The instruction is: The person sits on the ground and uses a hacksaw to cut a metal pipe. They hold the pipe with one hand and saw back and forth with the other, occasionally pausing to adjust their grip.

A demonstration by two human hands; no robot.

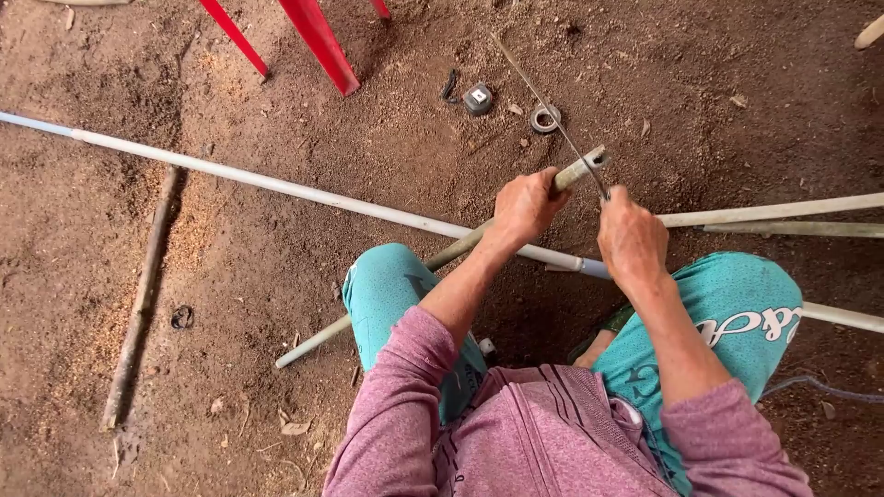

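The thin greenish bamboo stick (442, 260) feels light and stiff, likely smooth, so I take it near its cut end; it slants over the dirt floor (230, 276) between my knees. My left hand (527, 204) is clenched around it. My right hand (632, 237) grips a thin grey metal rod (549, 109), beside the long white pipe (276, 189).
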